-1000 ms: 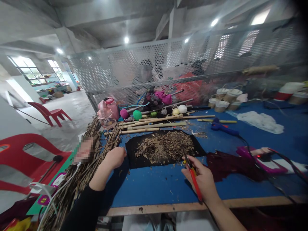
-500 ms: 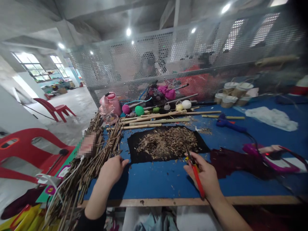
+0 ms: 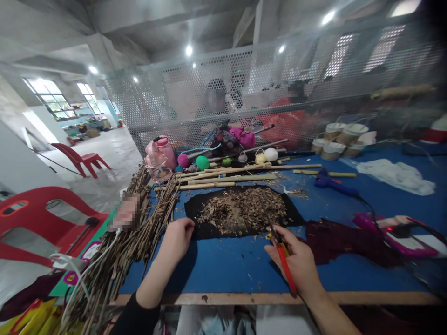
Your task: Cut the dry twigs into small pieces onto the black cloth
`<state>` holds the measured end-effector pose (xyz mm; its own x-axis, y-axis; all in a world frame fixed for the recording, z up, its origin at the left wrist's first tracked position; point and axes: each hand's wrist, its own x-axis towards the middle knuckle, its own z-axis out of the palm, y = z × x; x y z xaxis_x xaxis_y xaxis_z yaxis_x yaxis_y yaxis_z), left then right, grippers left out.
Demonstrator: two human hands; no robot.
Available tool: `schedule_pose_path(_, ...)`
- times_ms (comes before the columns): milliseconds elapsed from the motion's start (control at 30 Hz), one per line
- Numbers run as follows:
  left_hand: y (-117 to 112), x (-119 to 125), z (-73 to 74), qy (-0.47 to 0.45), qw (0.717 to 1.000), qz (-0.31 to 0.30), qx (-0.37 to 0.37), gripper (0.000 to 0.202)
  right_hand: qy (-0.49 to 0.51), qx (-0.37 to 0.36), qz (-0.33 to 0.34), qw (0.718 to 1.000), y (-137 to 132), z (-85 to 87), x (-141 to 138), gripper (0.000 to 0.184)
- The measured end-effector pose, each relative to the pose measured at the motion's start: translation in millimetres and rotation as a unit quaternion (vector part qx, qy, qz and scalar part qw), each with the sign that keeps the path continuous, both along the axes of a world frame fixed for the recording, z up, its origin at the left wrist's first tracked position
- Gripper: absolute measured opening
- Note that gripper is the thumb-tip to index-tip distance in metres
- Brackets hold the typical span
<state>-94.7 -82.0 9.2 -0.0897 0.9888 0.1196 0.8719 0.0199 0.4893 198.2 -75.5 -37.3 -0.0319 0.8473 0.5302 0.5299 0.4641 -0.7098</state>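
My right hand (image 3: 296, 260) is closed around a pair of red-handled shears (image 3: 285, 267), with yellow near the pivot. Their dark blades point away from me over the right part of a pile of brown chopped twig bits (image 3: 244, 209). That pile lies on a black cloth (image 3: 207, 231) on the blue tabletop (image 3: 223, 270). At the cloth's left edge is my left hand (image 3: 176, 237), its fingers curled in and pressed together. What those fingertips hold, if anything, is hidden. A heap of long dry twigs (image 3: 129, 242) lies just left of this hand.
Bamboo sticks (image 3: 230, 177), yarn balls (image 3: 202, 162) and a pink jug (image 3: 159, 158) line the back. Right of the cloth are a blue glue gun (image 3: 335, 182), dark red fabric (image 3: 342, 239) and several cups (image 3: 333, 149). A perforated metal screen (image 3: 167, 93) stands behind, with people beyond it.
My left hand has moved slightly right and up to the cloth's edge, and its outstretched thumb has drawn in against the fingers. My right hand and the shears have barely moved.
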Motion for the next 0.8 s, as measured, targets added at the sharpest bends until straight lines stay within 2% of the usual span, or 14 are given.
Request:
schedule_pose_path(67,21.6,4.7,5.3,-0.030,0.999,-0.020,0.034,0.017,-0.007,0.001,-0.001,1.000,0.4,0.7,-0.4,0.037)
schedule_pose_path(133,40.3,5.2,12.0,-0.045,0.998,-0.029,0.036,0.037,-0.005,0.001,-0.005,1.000,0.3,1.5,-0.7,0.037)
schedule_pose_path(200,51.0,-1.2,20.0,-0.016,0.998,-0.008,0.055,0.049,0.001,0.001,-0.007,1.000,-0.3,2.9,-1.0,0.038)
schedule_pose_path(300,50.9,-22.4,32.3,0.063,0.996,0.028,0.059,0.036,0.000,-0.003,-0.010,1.000,-1.3,6.3,-2.0,0.037)
schedule_pose_path(400,42.0,-44.4,39.8,0.146,0.986,0.079,-0.001,0.030,-0.009,-0.003,-0.013,1.000,-1.8,9.5,-3.0,0.035)
schedule_pose_path(500,35.0,-55.1,37.4,0.205,0.971,0.095,-0.073,0.028,-0.019,0.000,-0.011,1.000,-1.7,10.0,-2.8,0.035)
schedule_pose_path(667,29.9,-53.0,18.9,0.241,0.955,0.066,-0.161,0.023,-0.018,-0.005,-0.006,1.000,-2.0,6.1,-1.5,0.037)
schedule_pose_path(733,28.5,-49.2,14.3,0.245,0.952,0.073,-0.171,0.022,-0.014,-0.008,-0.006,1.000,-2.3,5.2,-1.7,0.038)
schedule_pose_path(800,28.4,-41.3,14.4,0.238,0.956,0.091,-0.145,0.023,-0.012,-0.009,-0.007,1.000,-2.5,5.4,-2.2,0.037)
